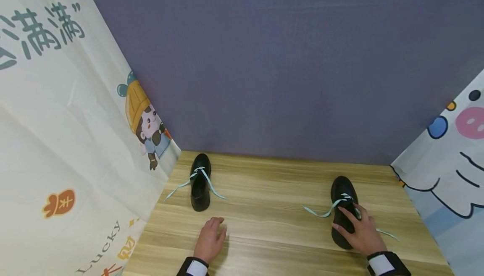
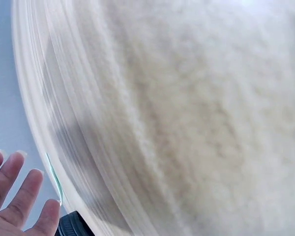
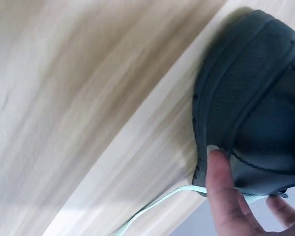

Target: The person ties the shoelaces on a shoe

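Two black shoes with pale blue laces rest on the wooden surface, toes toward the back: the left shoe [image 1: 200, 187] and the right shoe [image 1: 341, 187]. My right hand [image 1: 361, 232] lies over the right shoe's opening, thumb and fingers spread across it; the right wrist view shows fingertips against the dark shoe [image 3: 265, 98], beside a lace [image 3: 157, 202]. My left hand [image 1: 210, 240] is above the wood in front of the left shoe, fingers relaxed, holding nothing. The left wrist view shows its fingers [image 2: 27, 194] spread, with part of a shoe [image 2: 74, 225] at the lower edge.
Behind the wooden surface [image 1: 264, 208] rises a grey-purple panel [image 1: 287, 66]. A white printed cloth [image 1: 87, 133] hangs at the left, and another printed cloth [image 1: 453, 175] at the right. Loose lace ends lie on the wood beside both shoes.
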Demonstrator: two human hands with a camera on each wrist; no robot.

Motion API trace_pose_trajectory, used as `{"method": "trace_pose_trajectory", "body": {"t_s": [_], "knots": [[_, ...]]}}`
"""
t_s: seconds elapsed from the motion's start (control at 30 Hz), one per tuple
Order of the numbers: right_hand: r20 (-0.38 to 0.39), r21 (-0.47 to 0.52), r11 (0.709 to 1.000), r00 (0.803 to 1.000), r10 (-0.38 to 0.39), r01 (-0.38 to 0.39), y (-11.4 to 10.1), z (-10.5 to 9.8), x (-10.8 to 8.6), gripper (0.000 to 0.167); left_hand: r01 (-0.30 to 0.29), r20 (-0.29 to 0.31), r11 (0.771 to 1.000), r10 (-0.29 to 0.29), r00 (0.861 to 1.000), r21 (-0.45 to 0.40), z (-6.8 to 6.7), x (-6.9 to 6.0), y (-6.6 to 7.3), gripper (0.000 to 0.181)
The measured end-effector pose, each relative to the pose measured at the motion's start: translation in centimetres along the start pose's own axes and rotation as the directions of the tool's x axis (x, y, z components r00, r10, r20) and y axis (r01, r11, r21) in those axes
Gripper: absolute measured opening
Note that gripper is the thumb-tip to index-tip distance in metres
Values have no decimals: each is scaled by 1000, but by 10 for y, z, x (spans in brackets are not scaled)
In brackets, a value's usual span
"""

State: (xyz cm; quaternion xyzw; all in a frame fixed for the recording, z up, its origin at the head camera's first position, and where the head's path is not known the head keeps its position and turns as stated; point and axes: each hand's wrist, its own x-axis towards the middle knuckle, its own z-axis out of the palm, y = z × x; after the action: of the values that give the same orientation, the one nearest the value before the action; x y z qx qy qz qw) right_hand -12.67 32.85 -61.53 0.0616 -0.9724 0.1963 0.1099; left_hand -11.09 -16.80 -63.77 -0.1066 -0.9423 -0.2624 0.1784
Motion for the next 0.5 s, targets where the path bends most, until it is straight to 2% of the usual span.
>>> {"method": "trace_pose_trajectory", "body": {"t_s": [0.33,0.5], "knots": [[27,26,997,997,-73,72,-28,11,-11,64,-59,-24,998,59,998,-16,4,4,9,25],[45,39,994,993,-106,105,-44,16,-18,64,-63,13,998,63,998,-28,7,6,16,25]]}}
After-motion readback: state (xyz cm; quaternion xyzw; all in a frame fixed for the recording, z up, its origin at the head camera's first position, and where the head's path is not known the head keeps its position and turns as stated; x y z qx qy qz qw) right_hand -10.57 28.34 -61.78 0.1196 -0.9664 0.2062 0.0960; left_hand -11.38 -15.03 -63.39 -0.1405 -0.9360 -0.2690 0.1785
